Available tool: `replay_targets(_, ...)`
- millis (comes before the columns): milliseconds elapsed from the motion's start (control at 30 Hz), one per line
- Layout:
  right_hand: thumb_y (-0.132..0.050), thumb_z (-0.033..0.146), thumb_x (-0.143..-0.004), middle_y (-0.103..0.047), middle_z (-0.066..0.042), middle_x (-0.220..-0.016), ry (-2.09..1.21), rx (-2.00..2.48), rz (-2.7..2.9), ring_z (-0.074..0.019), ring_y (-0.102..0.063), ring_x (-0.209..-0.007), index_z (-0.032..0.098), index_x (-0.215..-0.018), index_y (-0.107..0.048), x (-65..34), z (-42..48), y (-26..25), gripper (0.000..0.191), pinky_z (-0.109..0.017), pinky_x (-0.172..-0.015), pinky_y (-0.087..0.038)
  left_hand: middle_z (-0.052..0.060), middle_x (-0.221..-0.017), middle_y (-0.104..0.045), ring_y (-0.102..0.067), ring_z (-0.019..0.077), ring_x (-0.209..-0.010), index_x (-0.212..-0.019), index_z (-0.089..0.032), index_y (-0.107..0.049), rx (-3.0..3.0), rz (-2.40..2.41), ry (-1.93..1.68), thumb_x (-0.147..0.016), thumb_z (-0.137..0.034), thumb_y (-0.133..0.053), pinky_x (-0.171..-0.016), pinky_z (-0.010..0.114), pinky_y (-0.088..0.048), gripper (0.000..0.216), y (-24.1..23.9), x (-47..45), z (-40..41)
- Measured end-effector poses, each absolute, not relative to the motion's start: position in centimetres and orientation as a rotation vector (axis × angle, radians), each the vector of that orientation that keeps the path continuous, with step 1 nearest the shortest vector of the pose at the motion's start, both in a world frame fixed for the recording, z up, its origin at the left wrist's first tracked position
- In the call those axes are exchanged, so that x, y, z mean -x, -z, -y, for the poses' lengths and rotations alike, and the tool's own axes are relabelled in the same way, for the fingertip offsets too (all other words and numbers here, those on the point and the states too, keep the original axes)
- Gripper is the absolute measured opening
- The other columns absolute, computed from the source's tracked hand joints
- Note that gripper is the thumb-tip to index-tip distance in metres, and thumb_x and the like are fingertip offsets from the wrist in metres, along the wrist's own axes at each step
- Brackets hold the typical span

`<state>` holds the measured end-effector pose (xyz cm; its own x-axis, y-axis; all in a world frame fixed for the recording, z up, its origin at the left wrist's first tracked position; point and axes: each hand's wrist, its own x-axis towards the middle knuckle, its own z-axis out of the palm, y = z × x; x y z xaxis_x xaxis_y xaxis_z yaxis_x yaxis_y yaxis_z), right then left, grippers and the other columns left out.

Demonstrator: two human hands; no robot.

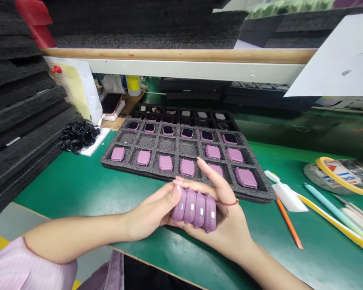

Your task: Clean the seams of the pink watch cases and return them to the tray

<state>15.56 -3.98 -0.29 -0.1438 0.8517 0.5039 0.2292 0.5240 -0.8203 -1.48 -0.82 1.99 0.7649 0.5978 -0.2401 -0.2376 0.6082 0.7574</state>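
Note:
A row of several purple smartwatch cases, stood on edge and pressed side by side, is between my two hands. My left hand closes on the row's left end, its thumb on top. My right hand cradles the cases from below and the right, its index finger stretched out towards the tray. Just beyond lies a dark grey foam tray with compartments. Purple cases such as the purple watch case lie back up in its nearer rows; watches with black screens lie face up further back.
Stacked black foam trays rise at the left, beside a pile of black bands. On the right lie an orange stick, a toothbrush, a light blue pen and a glass jar. A shelf edge crosses above.

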Motion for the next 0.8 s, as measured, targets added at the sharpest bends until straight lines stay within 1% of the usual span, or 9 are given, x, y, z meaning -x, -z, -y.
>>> replay_targets(100,-0.082,0.012,-0.073,-0.071,-0.005,-0.126,-0.697,0.941,1.663,-0.0262,-0.068,-0.12,0.031,-0.157,-0.028,-15.56,4.02,0.31,0.102,-0.045,-0.109,-0.054,0.007,-0.104,-0.066,-0.064,0.0168,-0.093,-0.118,-0.019,-0.056,-0.789,-0.533,-0.506,-0.08,-0.068,-0.067,-0.087,0.033,-0.051,0.063,-1.92,1.5,0.88)
replay_targets(200,-0.082,0.012,-0.072,-0.072,-0.003,-0.123,-0.692,0.94,1.666,-0.0254,-0.069,-0.117,0.033,-0.158,-0.026,-15.58,3.98,0.41,0.104,-0.044,-0.109,-0.055,0.006,-0.102,-0.065,-0.063,0.018,-0.094,-0.122,-0.018,-0.056,-0.8,-0.613,-0.492,-0.078,-0.071,-0.068,-0.086,0.033,-0.049,0.07,-1.96,1.56,0.88)
replay_targets(300,-0.081,0.011,-0.072,-0.067,-0.005,-0.133,-0.666,0.925,1.679,-0.0261,-0.07,-0.117,0.035,-0.158,-0.027,-15.58,3.93,0.51,0.103,-0.045,-0.107,-0.056,0.005,-0.101,-0.064,-0.061,0.0171,-0.092,-0.121,-0.019,-0.055,-0.796,-0.632,-0.481,-0.075,-0.073,-0.069,-0.084,0.032,-0.048,0.072,-2.01,1.58,0.79)
replay_targets(400,-0.08,0.011,-0.073,-0.06,-0.005,-0.143,-0.63,0.893,1.687,-0.0257,-0.069,-0.117,0.037,-0.157,-0.027,-15.56,4.01,0.46,0.103,-0.044,-0.107,-0.056,0.004,-0.094,-0.062,-0.06,0.0162,-0.085,-0.115,-0.018,-0.055,-0.841,-0.583,-0.474,-0.076,-0.07,-0.071,-0.081,0.032,-0.048,0.067,-1.99,1.68,0.69)
replay_targets(433,-0.08,0.011,-0.074,-0.059,-0.004,-0.144,-0.623,0.886,1.689,-0.0252,-0.069,-0.118,0.038,-0.157,-0.027,-15.56,4.07,0.42,0.102,-0.043,-0.107,-0.056,0.004,-0.094,-0.062,-0.061,0.0172,-0.087,-0.114,-0.017,-0.055,-0.883,-0.573,-0.473,-0.077,-0.066,-0.073,-0.082,0.033,-0.049,0.064,-2.0,1.75,0.67)
replay_targets(500,-0.079,0.011,-0.075,-0.057,-0.004,-0.146,-0.616,0.885,1.698,-0.0244,-0.069,-0.118,0.039,-0.157,-0.027,-15.58,4.19,0.35,0.101,-0.041,-0.106,-0.057,0.007,-0.102,-0.063,-0.062,0.0213,-0.097,-0.116,-0.016,-0.052,-0.982,-0.558,-0.466,-0.08,-0.058,-0.074,-0.09,0.038,-0.049,0.06,-2.06,1.95,0.67)
replay_targets(567,-0.078,0.011,-0.076,-0.053,-0.006,-0.15,-0.611,0.893,1.712,-0.0244,-0.069,-0.118,0.039,-0.157,-0.027,-15.62,4.28,0.32,0.1,-0.04,-0.105,-0.058,0.011,-0.115,-0.062,-0.061,0.0262,-0.111,-0.121,-0.015,-0.048,-1.042,-0.54,-0.447,-0.085,-0.052,-0.071,-0.101,0.045,-0.047,0.057,-2.18,2.14,0.72)
replay_targets(633,-0.077,0.011,-0.076,-0.052,-0.007,-0.151,-0.597,0.901,1.727,-0.025,-0.07,-0.117,0.038,-0.158,-0.026,-15.64,4.31,0.32,0.101,-0.041,-0.104,-0.059,0.014,-0.123,-0.06,-0.059,0.0293,-0.119,-0.127,-0.015,-0.045,-1.067,-0.519,-0.428,-0.089,-0.048,-0.066,-0.107,0.05,-0.044,0.055,-2.25,2.24,0.78)
replay_targets(800,-0.075,0.011,-0.078,-0.06,-0.007,-0.142,-0.517,0.878,1.786,-0.0255,-0.07,-0.116,0.036,-0.159,-0.025,-15.61,4.29,0.06,0.098,-0.043,-0.107,-0.057,0.013,-0.131,-0.056,-0.055,0.0294,-0.127,-0.13,-0.018,-0.046,-1.237,-0.518,-0.524,-0.088,-0.036,-0.066,-0.109,0.047,-0.044,0.049,-2.1,2.06,0.85)
